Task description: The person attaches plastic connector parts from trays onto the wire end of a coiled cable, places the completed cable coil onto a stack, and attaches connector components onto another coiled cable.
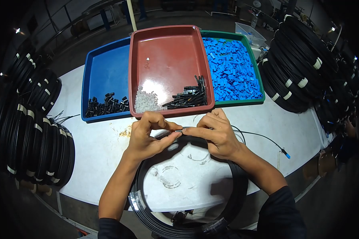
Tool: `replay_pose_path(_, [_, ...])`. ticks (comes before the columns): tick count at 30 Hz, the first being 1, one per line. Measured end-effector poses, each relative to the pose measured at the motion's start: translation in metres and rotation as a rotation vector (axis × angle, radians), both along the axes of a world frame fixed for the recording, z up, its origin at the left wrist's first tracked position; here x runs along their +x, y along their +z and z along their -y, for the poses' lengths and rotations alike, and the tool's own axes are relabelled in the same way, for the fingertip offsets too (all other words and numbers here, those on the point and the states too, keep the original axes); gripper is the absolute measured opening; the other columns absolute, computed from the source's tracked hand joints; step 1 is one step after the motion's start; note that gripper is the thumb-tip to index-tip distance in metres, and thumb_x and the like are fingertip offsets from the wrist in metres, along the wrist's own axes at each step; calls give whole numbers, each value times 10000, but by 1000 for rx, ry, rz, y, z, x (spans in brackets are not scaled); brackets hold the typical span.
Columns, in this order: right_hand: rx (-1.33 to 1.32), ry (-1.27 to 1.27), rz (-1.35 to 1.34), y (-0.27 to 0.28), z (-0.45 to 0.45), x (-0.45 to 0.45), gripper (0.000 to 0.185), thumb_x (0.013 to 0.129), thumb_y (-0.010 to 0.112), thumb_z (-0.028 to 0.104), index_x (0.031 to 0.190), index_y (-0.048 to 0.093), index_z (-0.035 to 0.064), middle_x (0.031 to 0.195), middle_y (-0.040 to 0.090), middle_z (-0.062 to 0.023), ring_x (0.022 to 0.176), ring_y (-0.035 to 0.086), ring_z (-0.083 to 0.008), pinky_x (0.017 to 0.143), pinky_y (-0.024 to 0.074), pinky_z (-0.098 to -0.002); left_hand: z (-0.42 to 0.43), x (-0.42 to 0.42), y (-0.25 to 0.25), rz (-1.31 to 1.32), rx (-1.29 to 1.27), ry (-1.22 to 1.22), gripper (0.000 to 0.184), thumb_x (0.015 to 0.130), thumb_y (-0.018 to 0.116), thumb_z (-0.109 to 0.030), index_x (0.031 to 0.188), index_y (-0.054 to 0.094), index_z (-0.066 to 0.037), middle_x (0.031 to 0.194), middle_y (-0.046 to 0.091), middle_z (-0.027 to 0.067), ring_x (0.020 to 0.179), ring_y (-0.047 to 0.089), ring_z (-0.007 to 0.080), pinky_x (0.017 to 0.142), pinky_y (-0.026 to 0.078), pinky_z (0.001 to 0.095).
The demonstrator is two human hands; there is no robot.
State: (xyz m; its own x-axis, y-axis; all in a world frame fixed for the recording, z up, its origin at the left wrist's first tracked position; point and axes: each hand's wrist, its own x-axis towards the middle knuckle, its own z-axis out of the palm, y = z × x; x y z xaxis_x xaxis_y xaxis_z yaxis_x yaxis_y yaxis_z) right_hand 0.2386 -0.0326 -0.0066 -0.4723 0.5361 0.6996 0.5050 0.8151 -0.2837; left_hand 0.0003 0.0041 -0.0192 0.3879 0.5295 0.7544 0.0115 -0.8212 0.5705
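Note:
My left hand and my right hand meet above the far side of a coil of black cable. Both are closed in a pinch, fingertips almost touching. A small dark piece shows between the left thumb and index finger, too hidden to name. Black cable runs out from behind my right hand, whose fingers seem closed on it. To the right, a loose cable end carries a blue connector. Clear tape binds the coil, which lies partly on the white table and overhangs its near edge.
Behind my hands stand a blue tray with black sleeves, a red tray with white pieces and black parts, and a green tray full of blue connectors. Stacked cable coils flank the table at left and right.

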Motion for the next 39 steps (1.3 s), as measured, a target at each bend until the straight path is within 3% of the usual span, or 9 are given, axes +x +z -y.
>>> replay_pose_path(11, [53, -29, 60, 0, -1, -2, 435, 707, 624, -38, 1076, 752, 154, 814, 584, 5, 796, 555, -200, 806, 364, -394, 1, -2, 0, -1, -52, 70, 414, 736, 891, -1, 933, 531, -56, 753, 638, 37, 760, 728, 125, 651, 565, 236])
replay_pose_path(20, [104, 23, 44, -1, -3, -1, 368, 693, 642, -18, 1020, 740, 120, 911, 667, -3, 873, 604, -199, 802, 398, -374, 5, -3, 12, -126, -91, 61, 341, 736, 859, 79, 709, 542, -43, 688, 660, 53, 683, 699, 110, 675, 611, 267])
replay_pose_path(23, [81, 47, 34, -2, -4, 0, 360, 676, 638, -23, 992, 744, 113, 891, 666, -5, 855, 603, -197, 796, 397, -371, 5, -1, 13, -144, -77, 54, 312, 698, 884, 53, 643, 605, -73, 644, 658, 33, 635, 664, 116, 584, 538, 250])
replay_pose_path(27, [78, 54, 27, -3, -5, 0, 366, 667, 641, -27, 989, 749, 109, 878, 661, -8, 839, 595, -203, 785, 396, -370, 2, -5, 9, -180, -28, 60, 257, 689, 884, -12, 673, 635, -72, 707, 704, 41, 628, 633, 134, 623, 501, 286])
replay_pose_path(30, [79, 56, 15, -2, -5, 0, 369, 671, 648, -28, 999, 749, 106, 879, 660, -11, 840, 591, -210, 781, 396, -371, 4, -6, 20, -229, -3, 80, 206, 712, 868, -84, 699, 662, -74, 812, 762, 56, 701, 680, 165, 734, 522, 320])
replay_pose_path(32, [84, 55, 17, -2, -5, 0, 368, 675, 652, -29, 1003, 749, 105, 880, 660, -14, 843, 590, -214, 780, 397, -370, 0, -11, 33, -165, 39, 169, 152, 749, 835, -149, 773, 716, -57, 917, 786, 84, 820, 714, 199, 828, 524, 347])
replay_pose_path(33, [69, 43, -2, -3, -6, 1, 361, 677, 654, -38, 997, 756, 94, 873, 665, -24, 829, 594, -221, 785, 400, -367, -4, -18, 36, -151, -5, 191, 148, 793, 783, -140, 863, 726, -22, 935, 772, 125, 940, 709, 215, 801, 513, 323])
replay_pose_path(38, [41, 58, -9, -6, -7, 2, 340, 705, 670, -25, 1012, 747, 98, 879, 662, -22, 842, 588, -228, 791, 411, -369, -43, -42, 57, -372, -11, 445, 114, 808, 712, -60, 907, 767, -52, 928, 765, 92, 884, 680, 237, 787, 495, 353])
replay_pose_path(39, [33, 66, 0, -5, -6, 2, 339, 705, 668, -27, 1012, 746, 95, 878, 661, -24, 842, 589, -228, 793, 414, -369, -53, -44, 61, -638, 98, 458, 131, 792, 706, -61, 903, 776, -70, 908, 759, 102, 887, 673, 258, 792, 497, 380])
